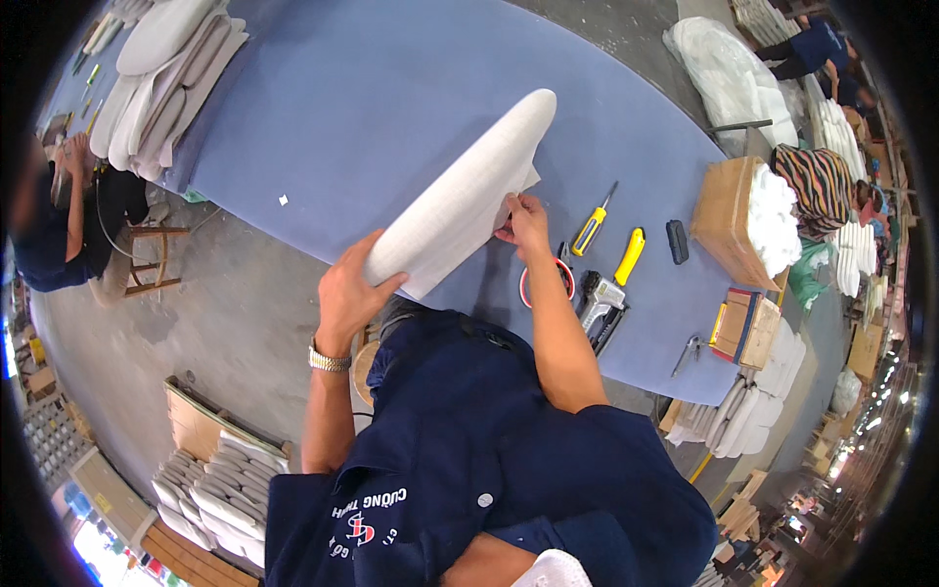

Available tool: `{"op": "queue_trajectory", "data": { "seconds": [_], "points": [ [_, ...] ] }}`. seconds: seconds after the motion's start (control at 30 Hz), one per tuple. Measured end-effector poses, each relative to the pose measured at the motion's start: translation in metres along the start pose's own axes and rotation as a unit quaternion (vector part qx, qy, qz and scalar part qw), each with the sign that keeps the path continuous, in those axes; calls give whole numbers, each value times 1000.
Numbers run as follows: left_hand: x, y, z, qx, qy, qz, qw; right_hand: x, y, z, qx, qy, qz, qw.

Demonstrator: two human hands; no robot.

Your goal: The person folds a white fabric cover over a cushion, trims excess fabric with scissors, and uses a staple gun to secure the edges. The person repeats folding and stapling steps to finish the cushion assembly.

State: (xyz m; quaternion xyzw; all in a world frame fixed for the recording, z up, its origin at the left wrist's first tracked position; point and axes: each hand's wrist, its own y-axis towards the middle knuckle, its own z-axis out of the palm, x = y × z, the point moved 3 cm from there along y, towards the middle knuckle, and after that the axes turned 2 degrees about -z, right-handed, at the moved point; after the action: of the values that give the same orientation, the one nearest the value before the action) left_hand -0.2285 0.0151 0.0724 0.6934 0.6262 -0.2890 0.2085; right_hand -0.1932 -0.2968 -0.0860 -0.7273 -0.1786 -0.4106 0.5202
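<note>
A long, light-grey fabric-covered cushion panel (469, 181) stands tilted over the near edge of the blue-grey table, its rounded end pointing away to the right. My left hand (350, 292) grips its near left end, with the thumb on the face toward me. At the panel's right side, my right hand (524, 225) pinches the loose edge of its fabric. The fingertips are partly hidden by the cloth. Beside my right forearm lie a red ring-shaped thing (524, 291), partly covered by the arm, and a silver-and-black staple gun (601, 301).
On the table (323, 98) lie a yellow screwdriver (589, 231), a yellow-handled knife (630, 256) and a black block (677, 242). A carton (722, 210) of white stuffing stands at right. Grey panels (171, 88) are stacked far left, near a seated co-worker (78, 220).
</note>
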Motion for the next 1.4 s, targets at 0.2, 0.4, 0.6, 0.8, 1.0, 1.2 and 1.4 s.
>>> {"op": "queue_trajectory", "data": {
  "seconds": [0.2, 0.4, 0.6, 0.8, 1.0, 1.2, 1.4],
  "points": [
    [-60, 15, 19, 58, 98, -13, 993, -16, -1, -6, 26, 23, 13, 999],
    [-49, 13, 23, 16, 88, 1, 996, -6, -4, -15, 57, 233, -53, 969],
    [-46, 6, 18, 23, 76, 3, 997, -2, 10, -17, 56, 317, 0, 947],
    [-24, -7, 21, 1, 42, 10, 999, 21, 33, -28, 5, 268, -73, 961],
    [-5, -9, 17, 3, -41, 24, 999, 16, 48, -8, 20, 287, 39, 957],
    [60, -29, 35, -41, -279, -80, 956, -35, -15, 26, 176, 312, 71, 931],
    [45, 2, 17, -102, -322, -168, 926, -45, -89, 44, 259, 227, 93, 934]
  ]
}}
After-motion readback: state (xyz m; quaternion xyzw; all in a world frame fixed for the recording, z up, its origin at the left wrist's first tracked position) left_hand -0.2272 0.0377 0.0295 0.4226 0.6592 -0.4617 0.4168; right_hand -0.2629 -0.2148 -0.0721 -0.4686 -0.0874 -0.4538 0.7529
